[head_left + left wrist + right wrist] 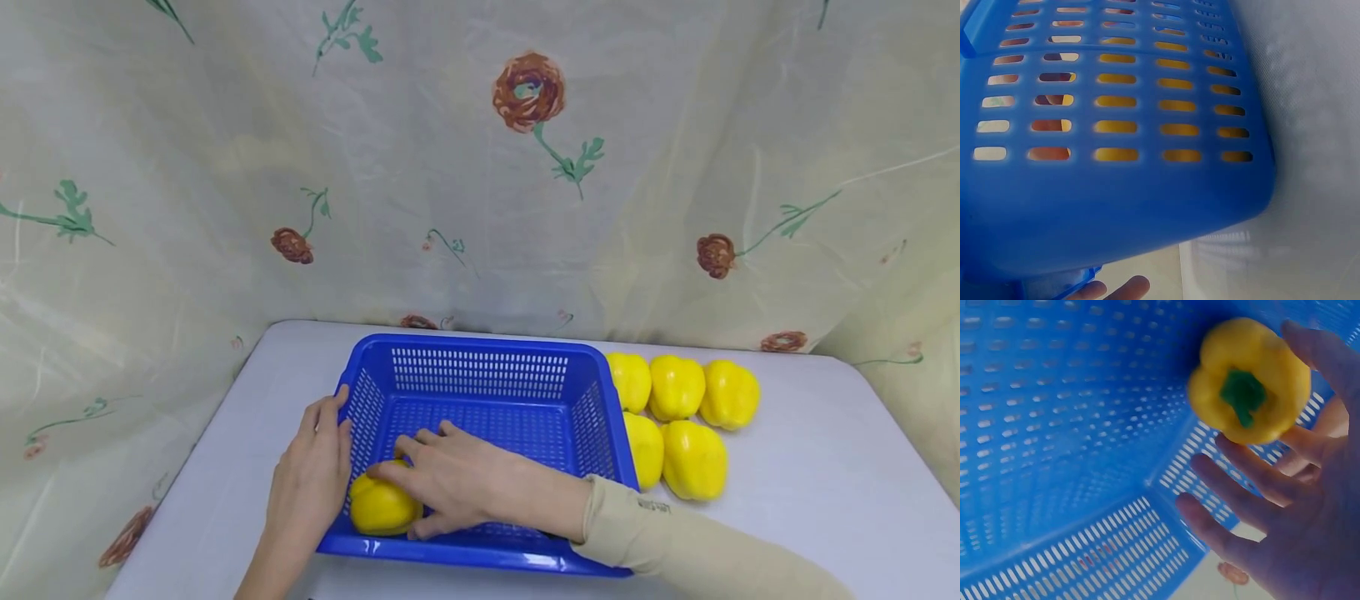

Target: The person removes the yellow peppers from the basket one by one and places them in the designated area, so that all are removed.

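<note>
A blue slotted basket (480,342) stands on the table. In its near-left corner lies a yellow bell pepper (378,508). My right hand (450,483) reaches into the basket and lies over the pepper. In the right wrist view the yellow pepper (1254,375), green stem showing, sits between thumb and index finger while the other fingers (1235,494) spread out straight. My left hand (311,467) rests flat against the outside of the basket's left wall, fingertips up at the rim. The left wrist view shows that basket wall (1116,206) close up, yellow visible through its slots.
Several more yellow peppers (678,417) lie in two rows on the table just right of the basket. The pale table (810,483) ends at a floral curtain (480,167) hung behind and to both sides.
</note>
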A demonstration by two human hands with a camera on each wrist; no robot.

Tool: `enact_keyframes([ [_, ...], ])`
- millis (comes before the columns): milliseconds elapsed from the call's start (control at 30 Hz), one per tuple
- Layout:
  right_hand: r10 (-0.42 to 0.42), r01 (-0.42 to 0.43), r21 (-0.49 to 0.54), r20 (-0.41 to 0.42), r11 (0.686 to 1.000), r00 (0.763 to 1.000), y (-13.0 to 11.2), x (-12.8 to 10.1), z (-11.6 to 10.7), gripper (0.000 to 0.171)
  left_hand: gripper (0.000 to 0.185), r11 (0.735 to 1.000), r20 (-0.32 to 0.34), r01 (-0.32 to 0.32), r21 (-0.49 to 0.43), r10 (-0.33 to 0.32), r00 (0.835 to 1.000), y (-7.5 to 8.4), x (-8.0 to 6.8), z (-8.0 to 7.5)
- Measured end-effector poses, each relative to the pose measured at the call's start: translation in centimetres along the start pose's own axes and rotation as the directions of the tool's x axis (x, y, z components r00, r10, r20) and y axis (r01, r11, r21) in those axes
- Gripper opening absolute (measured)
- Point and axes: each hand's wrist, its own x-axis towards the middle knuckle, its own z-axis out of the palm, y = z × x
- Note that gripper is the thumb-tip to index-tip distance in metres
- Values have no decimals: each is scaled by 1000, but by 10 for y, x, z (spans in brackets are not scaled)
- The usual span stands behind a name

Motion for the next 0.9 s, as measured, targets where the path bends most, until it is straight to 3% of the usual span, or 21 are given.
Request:
enact_keyframes([
  [300, -16, 15, 61, 22, 998, 1000, 2, 3, 2, 74, 47, 1000, 7, 10, 4, -10, 1000, 1, 1, 1],
  [533, 46, -64, 200, 95, 978, 994, 5, 1, -3, 74, 47, 1000, 6, 10, 2, -10, 1000, 1, 1, 1],
  [700, 93, -107, 141, 103, 984, 990, 5, -2, -7, 76, 46, 1000, -2, 8, -1, -8, 1000, 1, 0, 1],
  [900, 157, -156, -27, 54, 987, 986, 5, -6, -11, 80, 47, 1000, 4, 22, 5, -22, 1000, 2, 0, 0],
])
